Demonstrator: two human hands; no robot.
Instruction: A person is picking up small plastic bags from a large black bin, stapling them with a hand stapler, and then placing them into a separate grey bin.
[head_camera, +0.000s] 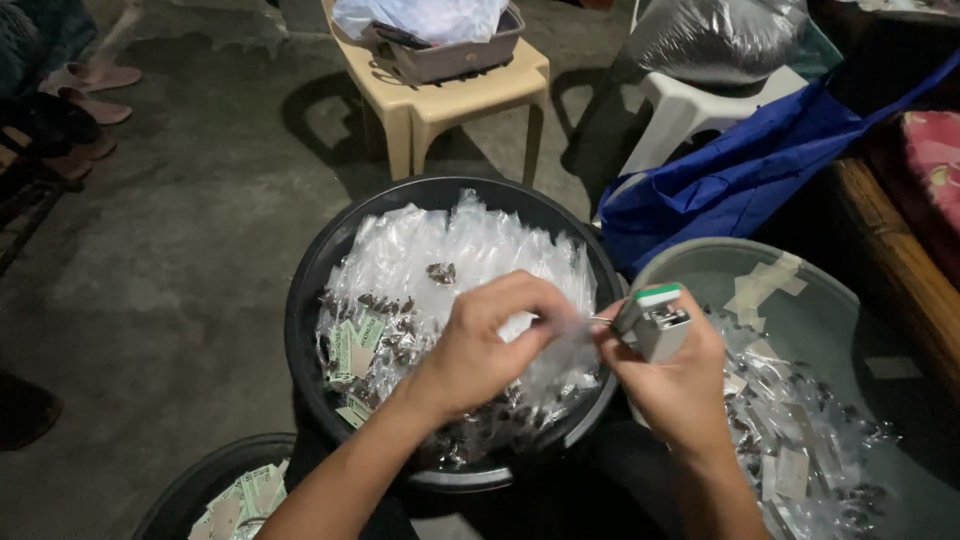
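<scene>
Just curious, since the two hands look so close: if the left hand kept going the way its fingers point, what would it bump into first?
Most likely the stapler held in the right hand. The left hand points right, pinching a clear plastic packet just short of it, though depth is hard to judge.

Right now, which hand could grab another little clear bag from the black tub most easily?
Probably the left hand: it hovers right over the black tub of clear bags, while the right hand already grips a stapler.

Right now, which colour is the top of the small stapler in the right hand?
Green, on a grey stapler; head view.
</scene>
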